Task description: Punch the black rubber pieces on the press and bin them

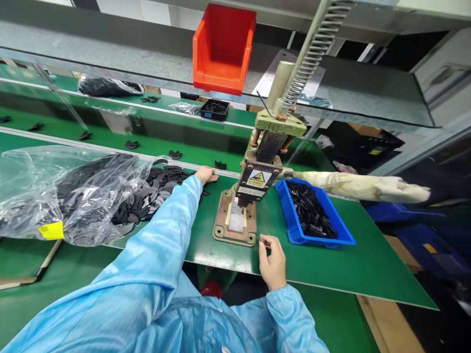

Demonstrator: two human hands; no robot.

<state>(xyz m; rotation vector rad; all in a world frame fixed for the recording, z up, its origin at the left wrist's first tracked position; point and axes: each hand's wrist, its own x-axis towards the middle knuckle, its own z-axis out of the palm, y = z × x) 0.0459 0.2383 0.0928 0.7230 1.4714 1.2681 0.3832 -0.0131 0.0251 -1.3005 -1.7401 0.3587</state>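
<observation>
I see a wrinkled, clear plastic bag [22, 196]; flat, curved black pieces [140, 201] lie heaped at its mouth, near my left hand [206, 175], whose grip I cannot tell. Next stands a metal press [259, 171]; my right hand [273, 262] curls near its base [228, 234], grip also unclear, then a smooth blue tray [320, 241].

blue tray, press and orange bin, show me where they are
Blue tray [290, 217]: head view, on its left side wall.
Press [269, 147]: head view, on its dark middle column.
Orange bin [230, 39]: head view, on its inside back wall.
</observation>
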